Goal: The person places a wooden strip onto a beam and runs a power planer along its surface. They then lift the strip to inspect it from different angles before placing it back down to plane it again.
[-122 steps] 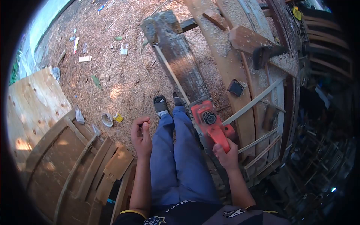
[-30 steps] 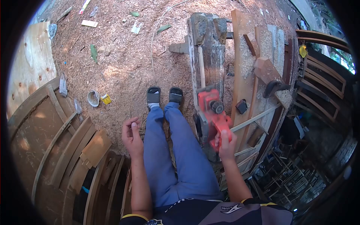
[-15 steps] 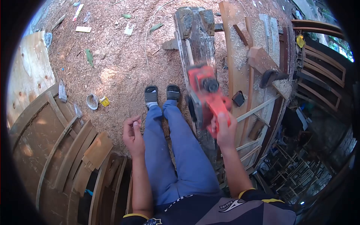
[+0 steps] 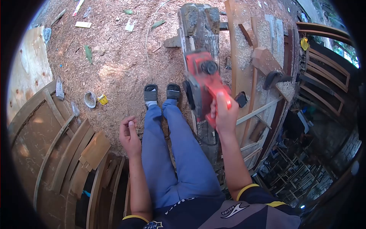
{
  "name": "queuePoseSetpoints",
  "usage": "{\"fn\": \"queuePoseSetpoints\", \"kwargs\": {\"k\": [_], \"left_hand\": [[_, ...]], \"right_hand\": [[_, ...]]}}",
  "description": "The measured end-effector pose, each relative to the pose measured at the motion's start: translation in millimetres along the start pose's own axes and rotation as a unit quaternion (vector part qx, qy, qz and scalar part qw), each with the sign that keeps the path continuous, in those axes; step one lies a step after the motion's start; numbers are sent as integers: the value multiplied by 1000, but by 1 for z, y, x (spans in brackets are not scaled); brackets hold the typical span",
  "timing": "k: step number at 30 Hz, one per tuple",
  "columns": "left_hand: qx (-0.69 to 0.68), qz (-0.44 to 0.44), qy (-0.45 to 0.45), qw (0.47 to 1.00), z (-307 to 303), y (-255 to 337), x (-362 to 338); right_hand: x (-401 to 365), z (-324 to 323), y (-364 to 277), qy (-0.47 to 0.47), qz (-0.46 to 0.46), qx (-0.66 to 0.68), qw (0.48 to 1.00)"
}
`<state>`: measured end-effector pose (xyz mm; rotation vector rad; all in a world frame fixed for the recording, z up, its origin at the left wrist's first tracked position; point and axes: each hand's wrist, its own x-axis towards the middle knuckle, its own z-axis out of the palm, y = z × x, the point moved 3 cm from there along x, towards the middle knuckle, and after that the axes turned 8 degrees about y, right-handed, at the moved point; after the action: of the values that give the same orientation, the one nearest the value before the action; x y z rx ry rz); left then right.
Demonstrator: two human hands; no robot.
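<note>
Red planer (image 4: 207,81) slid farther up weathered beam (image 4: 199,30) than half second earlier, toward far end. Planer sat over thin wood strip (image 4: 191,44) lying along beam's left side. Right hand (image 4: 225,114) gripped rear handle (image 4: 218,90); left hand (image 4: 130,138), loosely curled and free, hung near left leg (image 4: 155,145). Boards (image 4: 236,76) strewn with shavings (image 4: 244,57) lay right of beam.
</note>
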<state>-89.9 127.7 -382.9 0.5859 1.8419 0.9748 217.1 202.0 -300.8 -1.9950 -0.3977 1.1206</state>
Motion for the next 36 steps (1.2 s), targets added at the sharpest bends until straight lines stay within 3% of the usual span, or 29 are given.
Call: {"fn": "queuePoseSetpoints", "kwargs": {"k": [6, 15, 24, 29, 36], "left_hand": [[-4, 26, -30, 999, 13, 5, -6], [13, 14, -15, 1000, -2, 8, 3], [22, 16, 9, 1000, -2, 5, 11], [15, 14, -8, 1000, 10, 13, 3], [14, 17, -21, 1000, 3, 9, 5]], "right_hand": [[7, 7, -13, -13, 7, 55, 998], [-67, -63, 56, -3, 40, -6, 999], [-13, -3, 10, 23, -31, -35, 999], [12, 16, -17, -7, -4, 43, 999], [-59, -46, 23, -9, 22, -2, 1000]]}}
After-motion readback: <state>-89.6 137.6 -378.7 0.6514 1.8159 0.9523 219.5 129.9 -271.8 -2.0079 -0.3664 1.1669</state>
